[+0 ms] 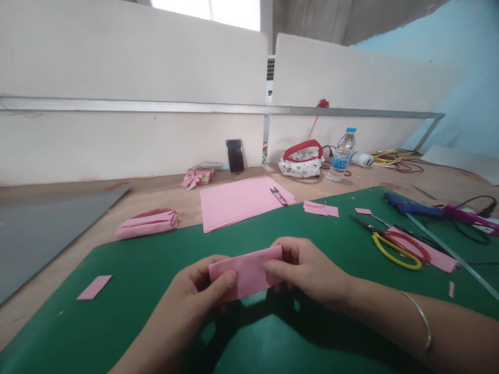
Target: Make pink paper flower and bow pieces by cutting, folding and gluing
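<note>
A folded piece of pink felt or paper (pixel 251 274) is held up above the green mat (pixel 156 332), its fold along the upper edge. My left hand (pixel 205 285) pinches its left end, thumb across the near face and fingers behind. At the right end my right hand (pixel 302 267) grips it the same way, with the thumb in front. Both hands are closed on this one piece, and a bracelet circles the right wrist. Beyond them, a stack of pink sheets (pixel 237 202) carries small thread snips (pixel 278 196). A folded pink pouch-like piece (pixel 148 224) lies to the left.
Yellow- and red-handled scissors (pixel 395 252) lie on the right over a pink strip (pixel 442 257). Behind them is a blue glue gun (pixel 413 204). A water bottle (pixel 342 155), a white-and-red pouch (pixel 302 161) and a phone (pixel 235 155) stand along the back panel. One pink scrap (pixel 94 288) rests at left.
</note>
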Available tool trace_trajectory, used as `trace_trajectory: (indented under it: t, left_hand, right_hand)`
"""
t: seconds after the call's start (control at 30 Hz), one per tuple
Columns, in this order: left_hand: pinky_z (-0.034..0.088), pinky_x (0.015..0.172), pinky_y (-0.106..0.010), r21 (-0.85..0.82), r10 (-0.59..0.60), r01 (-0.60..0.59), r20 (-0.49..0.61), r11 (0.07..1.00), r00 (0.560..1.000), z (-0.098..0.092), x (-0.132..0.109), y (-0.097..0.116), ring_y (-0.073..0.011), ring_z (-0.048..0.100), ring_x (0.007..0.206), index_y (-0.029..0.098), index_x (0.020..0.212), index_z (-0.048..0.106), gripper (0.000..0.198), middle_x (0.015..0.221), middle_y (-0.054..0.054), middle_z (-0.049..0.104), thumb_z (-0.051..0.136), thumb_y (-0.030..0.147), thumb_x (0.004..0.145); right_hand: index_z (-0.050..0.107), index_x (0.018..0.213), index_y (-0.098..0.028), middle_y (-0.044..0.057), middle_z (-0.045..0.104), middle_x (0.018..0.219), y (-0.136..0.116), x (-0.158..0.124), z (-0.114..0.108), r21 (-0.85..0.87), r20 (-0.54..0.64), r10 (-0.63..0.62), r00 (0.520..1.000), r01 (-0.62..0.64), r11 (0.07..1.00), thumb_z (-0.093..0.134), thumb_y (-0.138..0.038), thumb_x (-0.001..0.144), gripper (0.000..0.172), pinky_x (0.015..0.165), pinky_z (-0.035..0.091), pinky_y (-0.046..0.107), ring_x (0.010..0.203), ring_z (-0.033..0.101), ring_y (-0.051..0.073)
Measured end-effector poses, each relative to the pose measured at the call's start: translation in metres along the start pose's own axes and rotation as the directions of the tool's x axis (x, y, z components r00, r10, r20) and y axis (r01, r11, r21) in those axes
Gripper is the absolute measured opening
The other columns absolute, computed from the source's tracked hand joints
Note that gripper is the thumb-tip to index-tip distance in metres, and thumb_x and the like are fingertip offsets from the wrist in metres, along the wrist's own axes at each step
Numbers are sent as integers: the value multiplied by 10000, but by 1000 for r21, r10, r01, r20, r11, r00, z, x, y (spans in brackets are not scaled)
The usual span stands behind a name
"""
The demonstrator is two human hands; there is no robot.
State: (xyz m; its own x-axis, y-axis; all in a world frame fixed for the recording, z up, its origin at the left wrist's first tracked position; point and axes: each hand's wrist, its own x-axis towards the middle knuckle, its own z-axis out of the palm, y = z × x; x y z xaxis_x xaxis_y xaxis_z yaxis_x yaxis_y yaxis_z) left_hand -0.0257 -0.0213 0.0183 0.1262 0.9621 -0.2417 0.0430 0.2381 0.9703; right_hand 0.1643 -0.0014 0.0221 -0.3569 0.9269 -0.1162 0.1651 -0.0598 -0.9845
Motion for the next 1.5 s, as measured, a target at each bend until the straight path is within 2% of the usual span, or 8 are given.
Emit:
trace_trajectory:
  t: [0.4, 0.6, 0.7, 1.0, 1.1, 1.2, 1.33, 1.5]
  left_hand:
    - [433, 540, -251, 155, 117, -130, 95, 979, 989, -3, 1, 7, -171, 578, 599, 192, 841, 700, 223, 684, -20, 677, 629, 377, 739]
    - [406, 592, -240, 542, 249, -385, 309, 747, 918, -1, -3, 3, -160, 537, 654, 199, 605, 642, 242, 668, -6, 597, 544, 313, 796]
    - [389, 574, -237, 551, 292, -392, 263, 737, 919, 1, -7, 4, -140, 496, 591, 204, 529, 582, 371, 617, 10, 525, 486, 377, 843]
    - [474, 685, -263, 375, 409, -352, -79, 857, 909, 7, -15, 5, -214, 615, 741, 307, 727, 749, 111, 848, -18, 667, 642, 335, 722]
    - [488, 758, -263, 339, 401, -336, -140, 879, 905, 4, -12, 4, -235, 620, 862, 296, 685, 746, 72, 939, -25, 661, 674, 290, 684]
    - [503, 780, -270, 78, 222, -210, -191, 974, 956, 0, -5, 4, -234, 601, 996, 275, 914, 672, 233, 1106, -23, 631, 689, 242, 684]
    - [523, 700, -293, -250, -95, 87, -20, 964, 995, 0, 1, 5, -196, 662, 796, 202, 1069, 600, 375, 973, -75, 688, 699, 278, 715]
    - [506, 616, -284, -290, -98, 126, 110, 949, 989, 4, 2, -4, -191, 663, 662, 143, 917, 702, 323, 819, -105, 719, 781, 265, 628]
  right_hand:
    - [607, 768, -118, -15, 576, 648, 0, 1, -2, 8, 22, -11, 1000, 10, 1000, 583, -187, 776, 73, 519, 373, 187, 573, 498, 78]
    - [577, 664, -122, -38, 510, 596, 4, 1, -3, -54, 15, -82, 997, 82, 995, 620, -177, 727, 95, 512, 337, 196, 565, 433, 79]
    - [569, 652, -126, -53, 470, 572, 3, 1, -3, -43, -1, -87, 996, 87, 995, 632, -191, 731, 120, 490, 311, 188, 543, 397, 69]
    - [689, 1032, -161, -23, 592, 574, 5, -7, -2, 100, 134, -85, 987, 72, 992, 683, -349, 753, 337, 447, 391, 186, 458, 494, 72]
    - [730, 965, -176, 48, 694, 810, 5, -10, -1, 34, 151, -258, 954, 256, 966, 672, -288, 775, 228, 640, 491, 239, 682, 631, 129]
    - [748, 893, -163, 73, 702, 916, 3, -10, -2, -126, 164, -431, 887, 453, 883, 647, -222, 802, 148, 769, 476, 246, 849, 642, 157]
    - [735, 903, -165, 66, 711, 908, 4, -8, -4, -177, 182, -456, 871, 485, 856, 622, -216, 824, 148, 757, 480, 235, 837, 649, 149]
    - [722, 938, -174, 61, 698, 934, 6, -6, -3, -193, 202, -470, 859, 505, 841, 630, -169, 803, 163, 755, 479, 219, 847, 647, 139]
